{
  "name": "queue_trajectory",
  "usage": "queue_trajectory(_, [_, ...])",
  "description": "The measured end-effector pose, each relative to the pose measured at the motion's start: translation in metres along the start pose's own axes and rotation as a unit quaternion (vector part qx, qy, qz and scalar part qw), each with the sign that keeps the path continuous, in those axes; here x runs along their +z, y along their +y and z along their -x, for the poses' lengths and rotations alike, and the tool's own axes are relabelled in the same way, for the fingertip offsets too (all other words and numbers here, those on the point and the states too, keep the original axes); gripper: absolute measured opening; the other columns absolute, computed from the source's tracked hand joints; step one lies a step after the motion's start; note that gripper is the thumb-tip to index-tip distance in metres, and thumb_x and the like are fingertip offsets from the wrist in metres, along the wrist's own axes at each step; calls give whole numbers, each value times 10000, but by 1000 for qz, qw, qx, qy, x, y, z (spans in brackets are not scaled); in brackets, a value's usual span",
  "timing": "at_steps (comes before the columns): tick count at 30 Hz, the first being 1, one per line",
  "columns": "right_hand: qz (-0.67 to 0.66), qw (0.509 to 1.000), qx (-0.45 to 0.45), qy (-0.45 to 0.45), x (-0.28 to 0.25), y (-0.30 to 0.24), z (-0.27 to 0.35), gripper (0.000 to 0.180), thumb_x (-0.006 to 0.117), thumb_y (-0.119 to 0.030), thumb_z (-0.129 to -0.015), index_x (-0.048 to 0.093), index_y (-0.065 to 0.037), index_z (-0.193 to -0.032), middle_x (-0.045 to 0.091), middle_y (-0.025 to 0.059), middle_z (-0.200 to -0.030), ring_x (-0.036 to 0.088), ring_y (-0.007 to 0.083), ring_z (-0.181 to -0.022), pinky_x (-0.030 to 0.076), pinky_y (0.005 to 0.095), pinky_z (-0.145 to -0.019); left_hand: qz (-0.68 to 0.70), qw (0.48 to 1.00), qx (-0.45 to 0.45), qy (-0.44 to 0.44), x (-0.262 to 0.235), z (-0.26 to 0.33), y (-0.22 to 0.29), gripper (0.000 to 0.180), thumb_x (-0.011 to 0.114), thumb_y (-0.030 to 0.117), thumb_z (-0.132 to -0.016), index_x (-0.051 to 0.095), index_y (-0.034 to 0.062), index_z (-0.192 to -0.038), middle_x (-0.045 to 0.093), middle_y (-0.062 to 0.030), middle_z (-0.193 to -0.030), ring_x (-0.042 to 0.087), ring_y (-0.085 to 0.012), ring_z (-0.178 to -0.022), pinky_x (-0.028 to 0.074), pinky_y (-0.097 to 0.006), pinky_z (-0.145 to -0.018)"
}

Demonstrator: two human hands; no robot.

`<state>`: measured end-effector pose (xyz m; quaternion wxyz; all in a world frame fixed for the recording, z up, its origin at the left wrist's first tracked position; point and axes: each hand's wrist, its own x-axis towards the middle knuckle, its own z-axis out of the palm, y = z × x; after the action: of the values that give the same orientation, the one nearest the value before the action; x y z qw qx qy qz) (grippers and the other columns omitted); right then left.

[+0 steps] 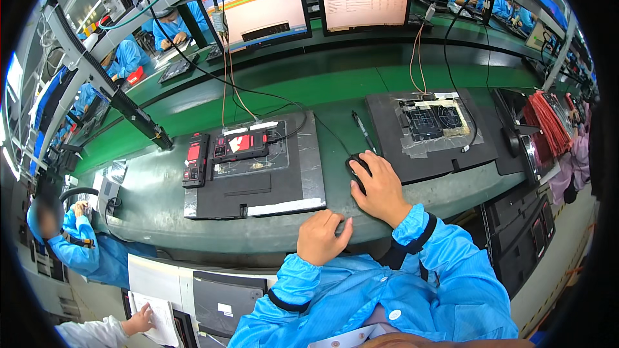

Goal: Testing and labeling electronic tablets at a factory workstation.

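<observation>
A person in blue sleeves sits at a long green work surface [271, 90]. The right hand [382, 187] lies cupped over a small black computer mouse [356, 169], fingers draped loosely across its top; the mouse sits on the surface between two dark mats. The left hand [321, 237] rests as a loose fist at the near edge, holding nothing. On the left grey-edged mat [258, 187] lie a red-and-black handheld device [240, 145] and a smaller one [195, 159] beside it. The right mat [438, 154] carries a black gridded fixture [433, 119].
</observation>
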<state>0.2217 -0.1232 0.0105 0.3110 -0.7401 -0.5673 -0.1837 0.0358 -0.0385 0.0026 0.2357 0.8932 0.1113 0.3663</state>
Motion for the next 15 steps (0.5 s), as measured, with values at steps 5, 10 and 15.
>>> queue_trajectory(5, [1,1000,2,-4,0,0,0,456,745,-149,-844,657,-37,-1278,603,196,-1312,588,420,-1273,490,514,-1065,-2,1000,0,1,-1,-1,2,152,829,108,-808,685,60,-812,582,-65,-677,600,-257,-585,465,-389,-532])
queue_trajectory(10, [0,1000,6,-1,-2,-2,-1,499,753,-161,-839,646,-37,-1310,594,208,-1313,580,424,-1279,477,520,-1079,-1,1000,3,3,-1,0,1,148,829,109,-809,689,61,-810,584,-65,-678,599,-255,-585,466,-388,-532])
queue_trajectory(15, [6,1000,11,0,-1,-1,-1,545,756,-181,-836,628,-38,-1346,578,218,-1326,562,429,-1296,455,529,-1100,-9,1000,-17,-22,-4,0,3,177,817,164,-845,679,55,-822,604,-88,-731,635,-294,-652,512,-414,-591])
